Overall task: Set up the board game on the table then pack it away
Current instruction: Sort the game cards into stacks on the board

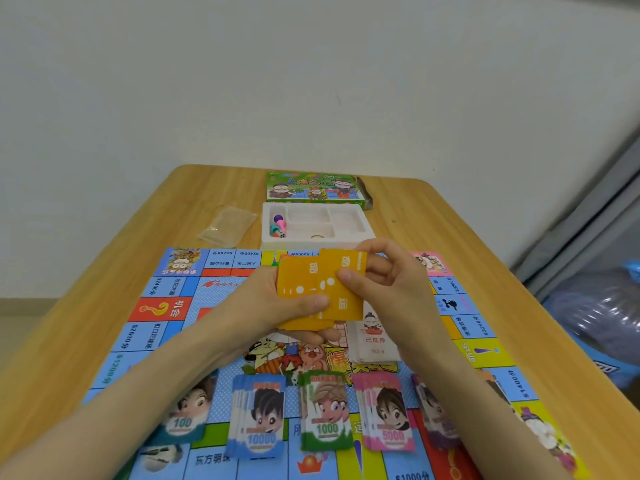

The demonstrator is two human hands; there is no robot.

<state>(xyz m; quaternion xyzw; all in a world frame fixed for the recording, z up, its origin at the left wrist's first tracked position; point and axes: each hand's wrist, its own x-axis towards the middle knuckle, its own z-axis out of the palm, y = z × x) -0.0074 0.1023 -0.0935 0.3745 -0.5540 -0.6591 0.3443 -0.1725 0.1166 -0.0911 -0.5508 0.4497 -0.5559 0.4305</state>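
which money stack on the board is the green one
The 1000 stack, standing between the blue 10000 stack and the pink 5000 stack.

A light wooden table with rounded corners point(450, 220) carries a colourful flat game board point(166, 327). Just behind it sits a white plastic compartment tray point(367, 233), then a green cardboard box point(311, 188). A clear plastic bag point(227, 225) lies left of the tray.

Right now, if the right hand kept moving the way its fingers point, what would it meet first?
Probably the orange card stack gripped by the left hand; the right hand points leftward, pinching one orange card that overlaps it.
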